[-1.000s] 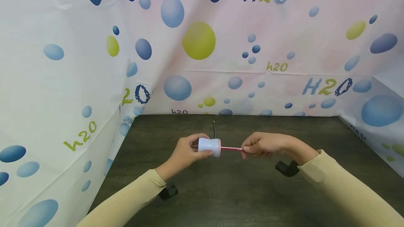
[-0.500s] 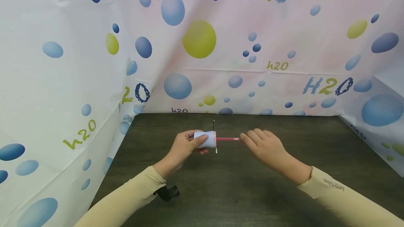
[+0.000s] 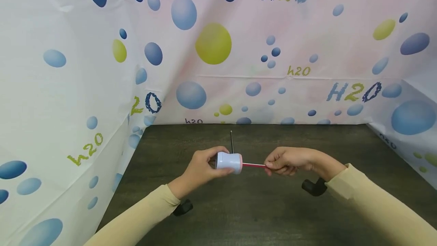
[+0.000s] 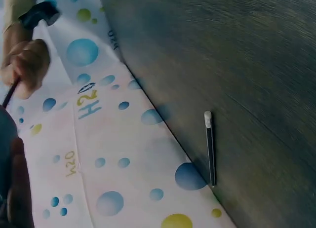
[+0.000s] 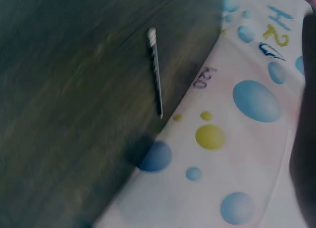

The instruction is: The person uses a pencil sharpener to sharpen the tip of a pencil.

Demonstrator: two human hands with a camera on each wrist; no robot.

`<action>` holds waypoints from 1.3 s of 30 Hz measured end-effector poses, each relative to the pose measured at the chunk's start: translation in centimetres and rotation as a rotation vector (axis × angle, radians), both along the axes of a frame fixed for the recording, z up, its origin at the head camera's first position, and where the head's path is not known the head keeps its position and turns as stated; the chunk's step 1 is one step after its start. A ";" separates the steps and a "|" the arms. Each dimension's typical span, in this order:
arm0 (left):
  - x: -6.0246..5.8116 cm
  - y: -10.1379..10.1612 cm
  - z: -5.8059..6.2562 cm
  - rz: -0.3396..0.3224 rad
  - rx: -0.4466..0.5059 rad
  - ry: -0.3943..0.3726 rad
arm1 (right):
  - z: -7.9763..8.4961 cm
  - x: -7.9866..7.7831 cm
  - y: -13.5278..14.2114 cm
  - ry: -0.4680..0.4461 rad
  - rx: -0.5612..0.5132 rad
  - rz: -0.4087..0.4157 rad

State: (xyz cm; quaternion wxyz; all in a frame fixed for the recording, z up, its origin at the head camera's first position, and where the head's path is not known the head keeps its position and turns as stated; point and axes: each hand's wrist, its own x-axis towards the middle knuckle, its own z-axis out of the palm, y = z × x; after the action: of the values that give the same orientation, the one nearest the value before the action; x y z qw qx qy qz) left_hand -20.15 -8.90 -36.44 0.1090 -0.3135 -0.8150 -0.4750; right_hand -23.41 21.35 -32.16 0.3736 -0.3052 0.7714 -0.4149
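A pale blue pencil sharpener (image 3: 229,162) with a pink rim is held off the table in my left hand (image 3: 197,168), the thumb along its near side and fingers round the back. A red pencil (image 3: 253,164) sticks into the sharpener's pink end; the tip inside is hidden. My right hand (image 3: 288,160) pinches the pencil's outer end between thumb and fingers. Beyond the sharpener a dark pencil (image 3: 231,141) lies on the table. The left wrist view shows this dark pencil (image 4: 211,151) with a white end, and the right wrist view shows the pencil (image 5: 156,72) too.
The dark wooden table (image 3: 246,215) meets a printed cloth backdrop (image 3: 300,41) at its far edge. More of that cloth (image 3: 85,98) hangs along the left side. Black wrist mounts (image 3: 314,187) jut out under both sleeves.
Half a second ago the right hand's back faced up; it has since rolled over, thumb now showing, as it was one second ago. Sharpener and pencil have shifted slightly nearer and right.
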 end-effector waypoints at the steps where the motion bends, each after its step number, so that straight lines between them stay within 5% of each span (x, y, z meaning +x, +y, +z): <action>1: -0.1 0.1 0.0 0.005 0.006 -0.025 | 0.1 -0.2 0.1 0.009 0.006 -0.001; 4: -0.4 0.2 -0.1 0.072 0.049 -0.176 | 0.0 0.1 -0.1 0.345 0.011 -0.058; 7: -0.8 0.1 -0.1 0.105 0.120 -0.352 | -0.4 1.4 -0.7 0.829 0.061 -0.166; 12: -1.3 0.1 0.2 0.097 0.283 -0.558 | -2.5 1.9 -1.7 1.644 0.019 -0.195; 14: -1.3 0.1 0.4 0.091 0.320 -0.598 | -3.3 1.5 -2.0 1.861 -0.056 -0.211; 16: -1.2 0.1 0.5 0.085 0.322 -0.604 | -3.8 1.3 -2.1 1.951 -0.110 -0.238; 19: -1.0 -0.1 0.5 0.086 0.271 -0.556 | -3.9 1.4 -2.2 1.940 -0.113 -0.261; 22: -0.9 -0.4 0.1 0.099 0.181 -0.428 | -3.3 2.1 -2.3 1.707 -0.037 -0.247; 24: -0.7 -0.7 -0.1 0.106 0.117 -0.309 | -2.4 2.5 -2.2 1.376 0.003 -0.187; 29: -0.2 -1.1 -0.2 0.043 0.006 0.025 | 0.2 1.5 -1.3 0.253 -0.001 -0.071; 31: -0.1 -1.1 -0.1 0.034 -0.014 0.091 | 0.6 0.6 -1.1 0.016 0.008 -0.052; 33: -0.2 -1.1 0.0 0.048 -0.003 0.061 | 0.7 0.2 -1.0 0.004 0.026 -0.045; 35: -0.4 -1.1 0.1 0.082 0.027 -0.033 | 0.6 0.3 -1.2 0.183 0.016 -0.062; 37: -0.7 -1.2 0.3 0.124 0.081 -0.156 | 0.2 0.7 -1.5 0.562 0.011 -0.087; 39: -1.1 -1.1 0.4 0.149 0.168 -0.292 | -0.4 1.1 -2.0 1.050 0.025 -0.114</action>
State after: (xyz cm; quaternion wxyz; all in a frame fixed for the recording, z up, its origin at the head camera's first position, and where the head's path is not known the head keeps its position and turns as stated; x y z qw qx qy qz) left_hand -21.25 -10.00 -36.01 0.0501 -0.1696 -0.8007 -0.5724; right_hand -22.27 19.37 -32.52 -0.0828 -0.4250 0.8750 -0.2167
